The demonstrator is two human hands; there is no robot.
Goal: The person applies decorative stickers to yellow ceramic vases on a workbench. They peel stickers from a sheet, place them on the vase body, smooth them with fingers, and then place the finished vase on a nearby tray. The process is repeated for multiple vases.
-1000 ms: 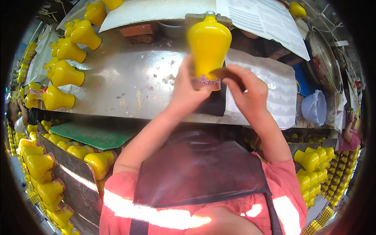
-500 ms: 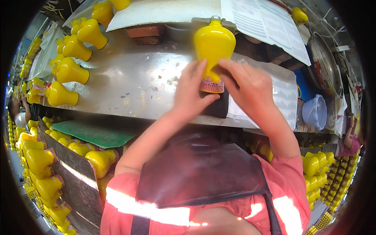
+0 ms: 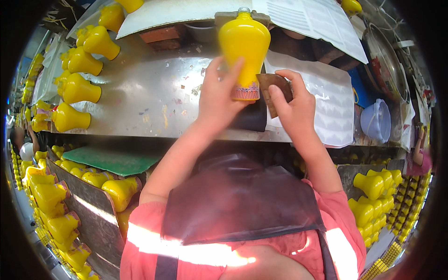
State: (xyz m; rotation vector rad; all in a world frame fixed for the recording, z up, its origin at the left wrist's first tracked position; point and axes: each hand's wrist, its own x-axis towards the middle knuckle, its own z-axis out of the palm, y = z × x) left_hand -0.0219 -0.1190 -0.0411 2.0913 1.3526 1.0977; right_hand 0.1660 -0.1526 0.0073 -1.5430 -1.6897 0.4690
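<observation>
A glossy yellow bottle (image 3: 245, 44) lies with its short neck away from me, held in a grey support (image 3: 259, 18). Around its near end runs a pink and purple patterned band (image 3: 246, 92). My left hand (image 3: 215, 95) grips the narrow part from the left, fingers along the side and thumb near the base. Pinched in my right hand (image 3: 298, 101) is a brown, curved-edged scraper (image 3: 270, 88), its edge close beside the band. Whether it touches the bottle I cannot tell. A dark cloth or pad (image 3: 254, 120) lies below the bottle's base.
White sheets with pale shapes (image 3: 322, 102) lie to the right, near a light blue bucket (image 3: 374, 121). Several yellow bottles (image 3: 81, 88) line the metal table's (image 3: 154, 88) left end. A green board (image 3: 112, 158) and more bottles (image 3: 119, 191) sit below left. Bricks (image 3: 161, 35) stand behind.
My right hand has moved off the band and turned, and the scraper now shows plainly in it. My left hand stays at the bottle, which appears rotated slightly. The view has shifted a little.
</observation>
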